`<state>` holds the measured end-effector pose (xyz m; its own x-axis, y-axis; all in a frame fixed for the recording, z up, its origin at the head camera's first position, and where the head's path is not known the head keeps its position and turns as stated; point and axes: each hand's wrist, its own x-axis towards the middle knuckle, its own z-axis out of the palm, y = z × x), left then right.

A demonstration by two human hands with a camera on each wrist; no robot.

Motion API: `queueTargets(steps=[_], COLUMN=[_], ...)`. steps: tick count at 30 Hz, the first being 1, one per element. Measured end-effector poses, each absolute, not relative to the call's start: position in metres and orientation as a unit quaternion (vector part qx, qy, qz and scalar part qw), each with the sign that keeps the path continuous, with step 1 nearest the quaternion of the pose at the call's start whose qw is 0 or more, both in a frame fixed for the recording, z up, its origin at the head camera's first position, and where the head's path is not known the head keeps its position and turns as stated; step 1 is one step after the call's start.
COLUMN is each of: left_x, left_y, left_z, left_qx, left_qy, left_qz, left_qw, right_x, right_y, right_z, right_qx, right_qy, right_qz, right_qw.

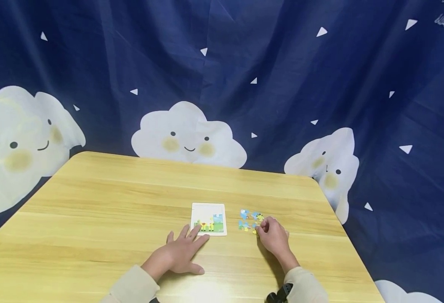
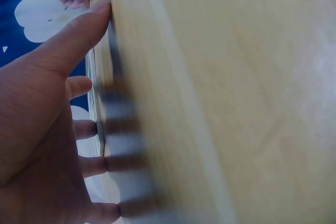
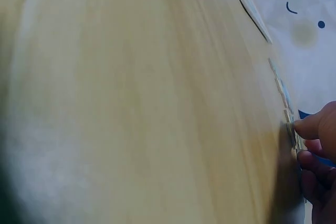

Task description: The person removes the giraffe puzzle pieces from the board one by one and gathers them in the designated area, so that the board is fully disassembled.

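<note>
A square white puzzle tray (image 1: 208, 209) lies on the table, partly filled along its lower part with a colorful picture. My left hand (image 1: 180, 252) is spread flat, its fingertips on the tray's lower left corner and the tabletop beside it; the left wrist view shows the left hand (image 2: 37, 114) with fingers apart. To the tray's right lie several loose jigsaw pieces (image 1: 244, 214), blue, green and yellow. My right hand (image 1: 275, 236) pinches a jigsaw piece (image 1: 254, 230) at the lower right of that group, mostly hidden by the fingers. In the right wrist view, the right hand's thumb and fingers (image 3: 310, 125) meet the pieces' edges.
The light wooden table (image 1: 112, 202) reaches back to a dark blue curtain (image 1: 282, 50) printed with smiling clouds and white triangles. A black wrist device (image 1: 279, 293) shows beside the right sleeve (image 1: 304, 286).
</note>
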<state>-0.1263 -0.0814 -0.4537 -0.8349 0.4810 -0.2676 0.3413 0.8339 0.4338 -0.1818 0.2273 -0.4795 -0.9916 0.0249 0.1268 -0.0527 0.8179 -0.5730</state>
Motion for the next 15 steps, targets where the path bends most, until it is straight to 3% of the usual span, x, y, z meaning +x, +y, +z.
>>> queueTargets(steps=[15], left_x=[-0.125], left_y=[-0.08], left_z=[-0.452], left_qx=[0.219], left_qy=[0.941], left_qz=[0.181], left_qw=[0.186], right_x=[-0.186], right_y=[0.206], right_z=[-0.472], right_qx=[0.047], right_qy=[-0.932], right_qz=[0.353], right_qw=[0.07])
